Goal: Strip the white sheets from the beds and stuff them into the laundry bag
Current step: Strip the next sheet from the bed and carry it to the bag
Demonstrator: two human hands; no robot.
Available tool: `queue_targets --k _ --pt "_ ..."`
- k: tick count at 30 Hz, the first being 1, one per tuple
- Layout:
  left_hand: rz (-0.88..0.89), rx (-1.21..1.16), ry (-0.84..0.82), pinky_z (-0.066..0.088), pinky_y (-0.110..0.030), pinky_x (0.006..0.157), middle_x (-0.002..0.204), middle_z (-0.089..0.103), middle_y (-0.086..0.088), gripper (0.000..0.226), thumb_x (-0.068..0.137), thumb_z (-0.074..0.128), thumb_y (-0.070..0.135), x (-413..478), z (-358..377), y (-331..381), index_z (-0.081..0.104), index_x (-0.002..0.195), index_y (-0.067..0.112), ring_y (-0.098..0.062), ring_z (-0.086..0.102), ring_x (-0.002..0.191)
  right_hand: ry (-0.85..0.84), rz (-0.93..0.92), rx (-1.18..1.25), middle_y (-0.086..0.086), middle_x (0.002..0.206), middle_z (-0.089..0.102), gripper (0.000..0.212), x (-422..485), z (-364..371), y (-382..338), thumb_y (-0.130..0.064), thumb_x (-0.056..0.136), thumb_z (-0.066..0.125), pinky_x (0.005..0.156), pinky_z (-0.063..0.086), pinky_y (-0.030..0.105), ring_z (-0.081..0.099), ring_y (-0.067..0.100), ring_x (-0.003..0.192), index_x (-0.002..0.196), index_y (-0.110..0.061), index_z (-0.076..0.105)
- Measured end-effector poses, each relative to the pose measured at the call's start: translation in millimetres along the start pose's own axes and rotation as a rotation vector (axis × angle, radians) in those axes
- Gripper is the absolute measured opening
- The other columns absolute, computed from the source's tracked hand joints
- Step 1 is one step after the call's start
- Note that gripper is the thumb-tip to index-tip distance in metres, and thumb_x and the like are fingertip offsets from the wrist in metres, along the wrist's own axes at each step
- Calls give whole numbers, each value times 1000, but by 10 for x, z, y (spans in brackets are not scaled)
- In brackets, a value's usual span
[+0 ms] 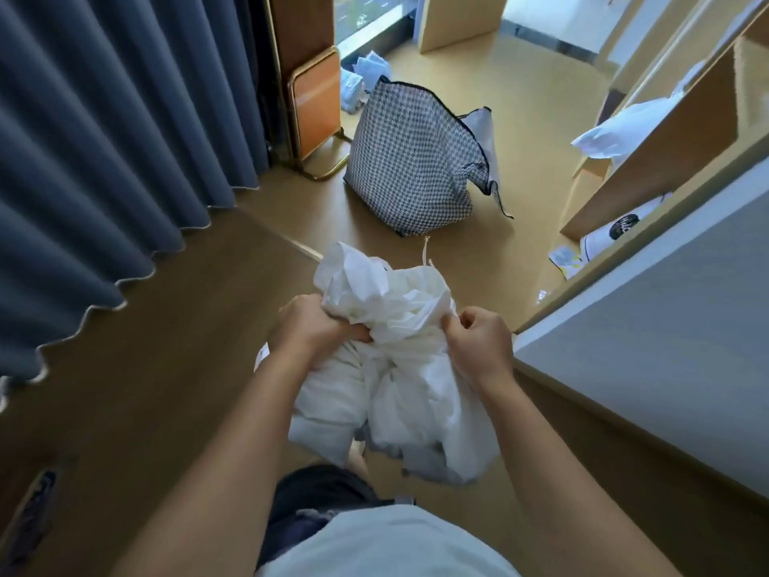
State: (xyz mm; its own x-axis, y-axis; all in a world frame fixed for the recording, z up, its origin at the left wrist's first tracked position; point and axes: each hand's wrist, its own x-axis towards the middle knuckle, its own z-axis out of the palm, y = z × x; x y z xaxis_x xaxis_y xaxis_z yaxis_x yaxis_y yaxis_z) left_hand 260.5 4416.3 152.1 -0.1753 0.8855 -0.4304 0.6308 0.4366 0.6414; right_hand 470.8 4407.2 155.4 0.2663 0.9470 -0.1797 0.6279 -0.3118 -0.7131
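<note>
— How many grips hold the white sheets point(391, 322)?
— Two. The left grip point(310, 326) and right grip point(478, 339) each clench the one crumpled bundle, bunched between them.
— And the bag?
— One checked laundry bag point(416, 160), upright on the floor point(541, 118), well beyond both grips.

Blue-grey curtain point(104, 139) is hung along the left, its scalloped hem just above a brown wooden ledge point(145, 389). An orange folding chair point(314, 106) w/ gold-coloured frame is stood upright, folded, against a wooden panel point(303, 27) nr the window point(366, 14). Blue-and-white papers point(364, 79) are scattered on the tan floor point(520, 131) by the glass. At right, a printed booklet point(603, 239) is laid in a low wooden compartment; a grey panel point(666, 347) is seen in front of it.
</note>
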Motion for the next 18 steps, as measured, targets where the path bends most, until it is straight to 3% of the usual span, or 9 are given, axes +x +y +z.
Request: queue_targets --k 5,8,18 --pt "113 78 -19 50 -34 77 103 70 -6 65 47 81 60 1281 -143 961 72 101 24 -30 62 99 134 34 41 3 51 40 44 1242 -155 -323 -25 91 55 52 26 32 33 19 54 56 -5 40" --pt "162 95 -32 52 -36 74 98 71 -6 75 36 73 65 1942 -106 1461 72 98 23 -30 64 94 217 61 72 2 51 38 42 1961 -233 -418 -25 91 55 53 26 34 33 21 56 58 -4 42" --pt "181 46 -31 54 -35 70 92 72 -1 68 36 75 64 4289 206 3150 73 93 27 -26 66 88 288 55 57 5 52 44 39 4843 -568 -655 -25 91 56 53 29 35 39 27 58 61 -2 49"
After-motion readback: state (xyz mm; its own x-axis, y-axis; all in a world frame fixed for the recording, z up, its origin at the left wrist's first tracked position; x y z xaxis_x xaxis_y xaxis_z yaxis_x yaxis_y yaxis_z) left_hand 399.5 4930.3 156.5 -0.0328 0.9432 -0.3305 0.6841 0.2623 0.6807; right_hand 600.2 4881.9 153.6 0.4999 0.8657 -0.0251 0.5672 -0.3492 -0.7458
